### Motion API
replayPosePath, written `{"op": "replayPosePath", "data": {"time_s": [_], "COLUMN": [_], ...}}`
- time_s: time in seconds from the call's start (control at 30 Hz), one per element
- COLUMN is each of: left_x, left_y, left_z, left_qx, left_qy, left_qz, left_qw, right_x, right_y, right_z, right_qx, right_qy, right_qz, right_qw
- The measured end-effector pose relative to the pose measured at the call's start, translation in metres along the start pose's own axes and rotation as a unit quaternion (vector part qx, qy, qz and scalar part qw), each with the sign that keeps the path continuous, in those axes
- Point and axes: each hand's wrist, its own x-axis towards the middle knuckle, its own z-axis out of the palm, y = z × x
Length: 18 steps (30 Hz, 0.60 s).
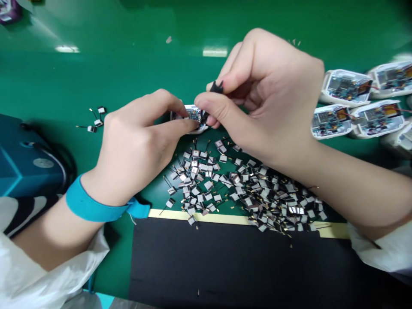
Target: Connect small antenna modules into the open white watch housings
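My left hand [138, 141], with a blue band at the wrist, has its thumb and forefinger closed on a small white casing [202, 128]. The casing lies open side up on the green table, showing a circuit board [194, 113] inside, partly covered by my fingers. Above the casing's right side, my right hand [254, 86] pinches a slim black tool [216, 87] between thumb and fingers. Its forked upper end sticks out; its lower part, mostly hidden by the thumb, reaches down to the board's right edge.
Many small square antenna-like parts [247, 189] with thin black leads are heaped nearer me, across a yellow strip [334, 230] and a black mat [225, 262]. Several open white casings with boards [346, 88] stand at right. A blue box [28, 159] is at left, beside loose parts [92, 128].
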Motion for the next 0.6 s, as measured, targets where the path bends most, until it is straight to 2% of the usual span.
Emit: {"op": "replayPosePath", "data": {"time_s": [0.1, 0.27, 0.47, 0.6], "left_x": [0.0004, 0.0035, 0.0044, 0.0042], "left_y": [0.0005, 0.0007, -0.0011, 0.0015], "left_z": [-0.0004, -0.0004, 0.0019, 0.0005], "left_qx": [0.007, 0.018, 0.012, -0.016], "left_qy": [-0.006, -0.032, -0.025, -0.035], "left_qz": [-0.005, -0.035, -0.024, -0.056], "left_qw": [1.000, 0.999, 0.999, 0.998], "right_x": [-0.0001, -0.0014, -0.0010, 0.0012], "right_y": [0.0001, -0.0028, -0.0011, 0.0018], "right_z": [-0.0006, 0.0001, 0.0006, -0.0003], "right_qx": [-0.027, -0.082, -0.088, -0.087], "right_qy": [-0.022, -0.018, -0.040, -0.044], "right_qz": [-0.010, -0.033, -0.038, -0.054], "right_qw": [0.999, 0.996, 0.995, 0.994]}}
